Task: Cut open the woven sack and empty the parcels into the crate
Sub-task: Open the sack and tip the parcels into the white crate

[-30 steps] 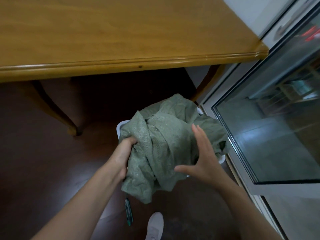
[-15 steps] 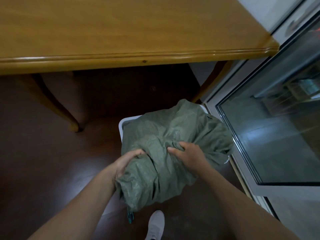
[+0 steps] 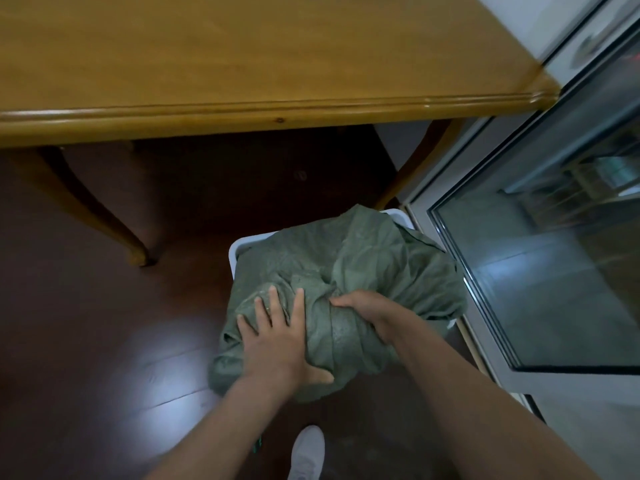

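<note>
A crumpled green woven sack [image 3: 374,268] lies bunched over a white crate [image 3: 239,245] on the dark floor, hiding nearly all of the crate and whatever is inside it. My left hand [image 3: 273,337] lies flat on the sack's near left part, fingers spread, thumb tucked under a fold. My right hand [image 3: 367,306] is clenched on a bunch of sack fabric just right of it. No parcels are visible. A green-handled cutter [image 3: 257,445] peeks out on the floor beside my left forearm.
A wooden table [image 3: 242,64] stands beyond the crate, one leg [image 3: 104,216] at the left, another [image 3: 412,168] near the crate's far corner. A glass sliding door [image 3: 554,258] runs along the right. My white shoe [image 3: 306,452] is at the bottom.
My left hand let go of the sack's left edge and now lies flat on top. My right hand, open a second ago, has closed on the fabric. The sack sank lower over the crate.
</note>
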